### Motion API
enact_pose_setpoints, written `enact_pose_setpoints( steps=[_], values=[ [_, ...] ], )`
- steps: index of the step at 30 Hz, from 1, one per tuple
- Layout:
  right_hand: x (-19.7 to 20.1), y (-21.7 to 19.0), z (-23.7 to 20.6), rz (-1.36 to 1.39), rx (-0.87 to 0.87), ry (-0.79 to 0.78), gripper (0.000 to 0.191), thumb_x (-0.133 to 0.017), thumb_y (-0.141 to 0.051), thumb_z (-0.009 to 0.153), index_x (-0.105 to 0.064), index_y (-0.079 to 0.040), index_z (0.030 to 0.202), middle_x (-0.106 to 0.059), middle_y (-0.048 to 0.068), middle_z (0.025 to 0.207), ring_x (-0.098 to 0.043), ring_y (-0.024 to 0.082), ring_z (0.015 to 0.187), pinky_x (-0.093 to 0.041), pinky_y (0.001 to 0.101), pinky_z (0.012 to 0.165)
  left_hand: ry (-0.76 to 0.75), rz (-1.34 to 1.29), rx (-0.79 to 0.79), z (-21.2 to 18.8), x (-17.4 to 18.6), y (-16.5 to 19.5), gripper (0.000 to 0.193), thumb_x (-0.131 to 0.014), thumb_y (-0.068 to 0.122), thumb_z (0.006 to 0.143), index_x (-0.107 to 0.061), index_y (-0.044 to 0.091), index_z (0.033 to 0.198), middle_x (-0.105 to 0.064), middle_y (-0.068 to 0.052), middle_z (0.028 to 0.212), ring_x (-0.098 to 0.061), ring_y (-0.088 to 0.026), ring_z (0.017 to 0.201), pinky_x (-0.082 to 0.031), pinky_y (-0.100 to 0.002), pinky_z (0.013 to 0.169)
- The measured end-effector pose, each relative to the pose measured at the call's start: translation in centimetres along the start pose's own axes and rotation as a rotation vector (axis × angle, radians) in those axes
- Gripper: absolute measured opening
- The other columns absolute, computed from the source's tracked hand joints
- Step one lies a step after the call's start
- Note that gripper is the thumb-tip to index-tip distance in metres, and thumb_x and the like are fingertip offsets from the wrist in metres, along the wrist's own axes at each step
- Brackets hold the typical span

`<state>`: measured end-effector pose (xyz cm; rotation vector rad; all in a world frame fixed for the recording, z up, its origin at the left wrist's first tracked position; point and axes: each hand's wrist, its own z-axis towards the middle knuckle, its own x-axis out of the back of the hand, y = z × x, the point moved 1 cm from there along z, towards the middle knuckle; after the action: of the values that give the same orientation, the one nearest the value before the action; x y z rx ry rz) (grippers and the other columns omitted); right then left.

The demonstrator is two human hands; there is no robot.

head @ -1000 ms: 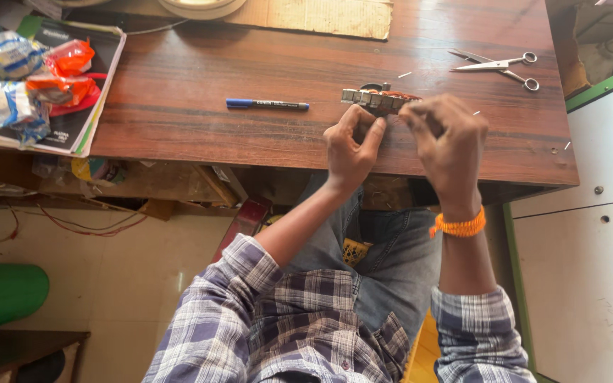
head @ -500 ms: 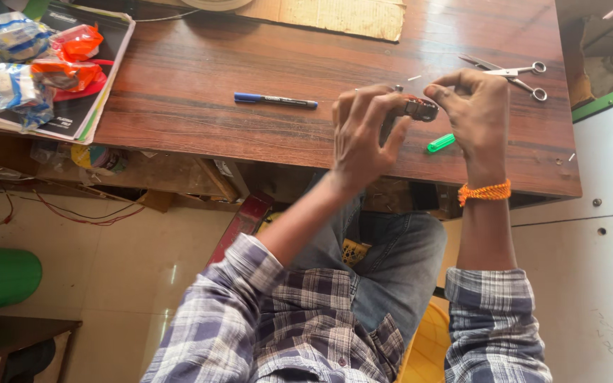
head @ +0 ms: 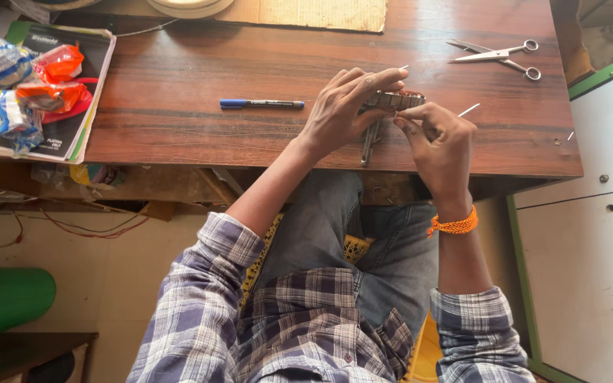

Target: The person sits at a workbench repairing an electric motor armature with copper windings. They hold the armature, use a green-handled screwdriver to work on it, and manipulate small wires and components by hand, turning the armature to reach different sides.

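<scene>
My left hand [head: 340,108] and my right hand [head: 440,144] meet over a small grey ribbed metal piece [head: 396,99] near the front edge of the wooden table [head: 179,135]. Fingers of both hands pinch it. My left fingers lie along its top, my right thumb and forefinger press its right end. A thin metal part [head: 369,144] sticks out below my left hand toward the table edge. On my right wrist is an orange thread band [head: 454,225]. How the piece is built is hidden by my fingers.
A blue pen [head: 260,103] lies left of my hands. Scissors [head: 494,55] lie at the back right, a thin white stick [head: 468,110] beside my right hand. Plastic packets [head: 8,85] sit on a book [head: 72,131] at the left. A white cabinet [head: 590,248] stands to the right.
Half a second ago both hands held the piece up off the table and a small green object showed beneath. Now the hands are down at the table and the green object is hidden.
</scene>
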<state>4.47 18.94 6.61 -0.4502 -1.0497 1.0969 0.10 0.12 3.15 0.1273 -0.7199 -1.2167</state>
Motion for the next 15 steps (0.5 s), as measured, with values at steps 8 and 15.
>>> enact_pose_setpoints(
  steps=[8,15],
  values=[
    [0.5,0.8,-0.1,-0.176,-0.070,-0.064,0.012,-0.074,-0.001,0.100,-0.078,-0.002,0.111,-0.061,0.006,0.068,-0.045,0.004,0.059,-0.035,0.0262,0.054,-0.003,0.051,-0.002,0.1,-0.1,-0.2,0.060,-0.080,0.029,0.091,-0.053,0.021,0.145,-0.071,0.005,0.122,-0.067,-0.018,0.104,-0.054,-0.036,0.097],
    [-0.2,1.4,-1.7,-0.191,0.224,0.043,0.017,-0.063,0.006,0.105,-0.073,-0.002,0.115,-0.076,0.011,0.104,-0.073,0.012,0.092,-0.055,0.0283,0.077,-0.007,0.257,-0.163,-0.4,-0.2,-0.1,0.036,-0.074,0.021,0.094,-0.068,0.030,0.129,-0.064,0.010,0.127,-0.062,-0.012,0.116,-0.052,-0.031,0.100]
  ],
)
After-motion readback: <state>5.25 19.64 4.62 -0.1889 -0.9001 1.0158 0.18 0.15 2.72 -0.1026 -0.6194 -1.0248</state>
